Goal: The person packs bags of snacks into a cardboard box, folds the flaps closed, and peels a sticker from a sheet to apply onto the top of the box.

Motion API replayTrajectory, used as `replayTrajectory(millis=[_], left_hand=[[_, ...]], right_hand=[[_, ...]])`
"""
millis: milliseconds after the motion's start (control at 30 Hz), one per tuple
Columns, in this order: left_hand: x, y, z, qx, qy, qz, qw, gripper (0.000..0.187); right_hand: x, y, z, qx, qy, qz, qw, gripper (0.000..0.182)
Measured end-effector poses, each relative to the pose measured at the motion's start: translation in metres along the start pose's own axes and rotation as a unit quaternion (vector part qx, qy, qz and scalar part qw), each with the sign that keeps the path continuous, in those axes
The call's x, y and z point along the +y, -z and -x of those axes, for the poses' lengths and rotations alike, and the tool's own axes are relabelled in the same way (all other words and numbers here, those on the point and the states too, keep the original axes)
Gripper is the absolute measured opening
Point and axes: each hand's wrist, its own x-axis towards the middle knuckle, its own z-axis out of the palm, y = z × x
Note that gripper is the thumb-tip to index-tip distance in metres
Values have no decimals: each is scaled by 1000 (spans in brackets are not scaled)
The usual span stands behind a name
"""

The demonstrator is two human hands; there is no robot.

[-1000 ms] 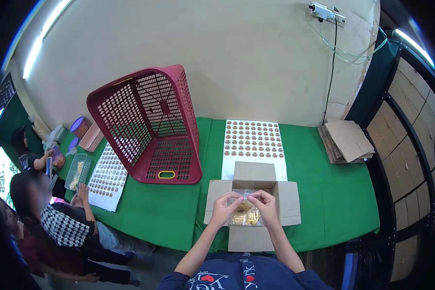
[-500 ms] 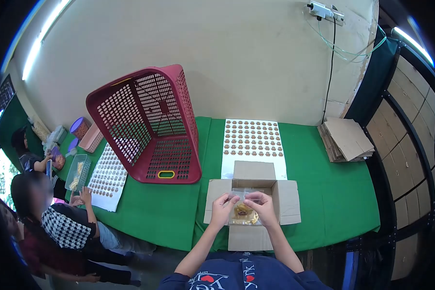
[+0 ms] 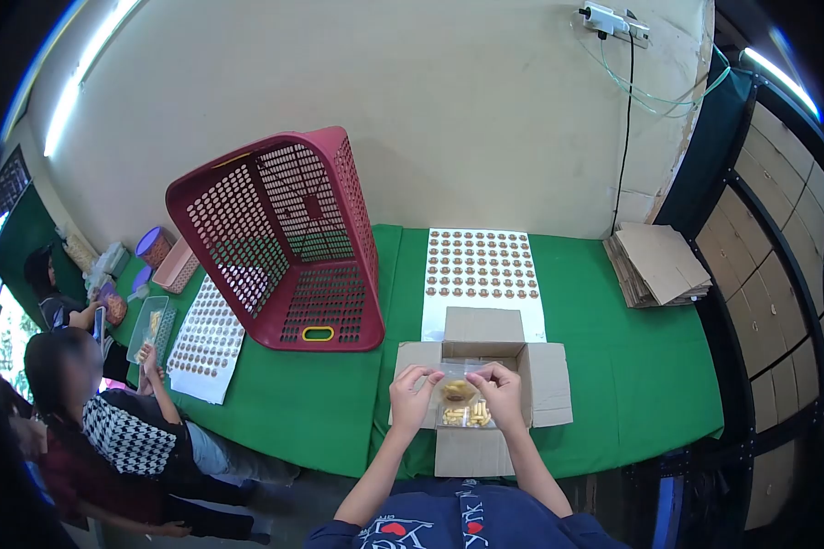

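A clear plastic bag [image 3: 467,414] with pale yellow stick-like pieces at its bottom and a round brownish-gold label on its front hangs between my hands. My left hand [image 3: 414,393] pinches its upper left corner. At the upper right corner, my right hand [image 3: 498,392] is closed on the same bag. Below and around the bag is a cardboard box [image 3: 525,364] with its flaps folded outward; the bag hides much of its inside. Behind the box lies a white sheet of round labels [image 3: 482,265], bare of labels along its front part.
A large maroon plastic basket [image 3: 368,265] lies on its side on the green-covered table [image 3: 623,384]. Flattened cardboard [image 3: 659,261] is stacked at the right. On the left, co-workers stand near another label sheet [image 3: 201,339] and a pale green basket [image 3: 160,306].
The bag now hangs flatter, its label and yellow pieces showing more plainly, and my hands are slightly farther apart. At the left, a co-worker's hand now holds up a small clear bag.
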Motion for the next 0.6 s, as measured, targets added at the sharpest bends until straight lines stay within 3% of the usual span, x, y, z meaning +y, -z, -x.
replayTrajectory(millis=[33, 233, 533, 600], left_hand=[[-1, 1, 0, 6, -4, -2, 1000, 16], [-9, -4, 0, -4, 17, 22, 1000, 15], [-8, -9, -3, -10, 20, 46, 999, 17], [-18, -18, -3, -42, 95, 140, 985, 17]], right_hand=[[2, 2, 1, 0, -51, -39, 998, 8], [-6, 8, 3, 24, -68, -68, 995, 9], [12, 30, -3, -4, 31, 28, 999, 7], [10, 30, -2, 18, -3, -21, 1000, 10]])
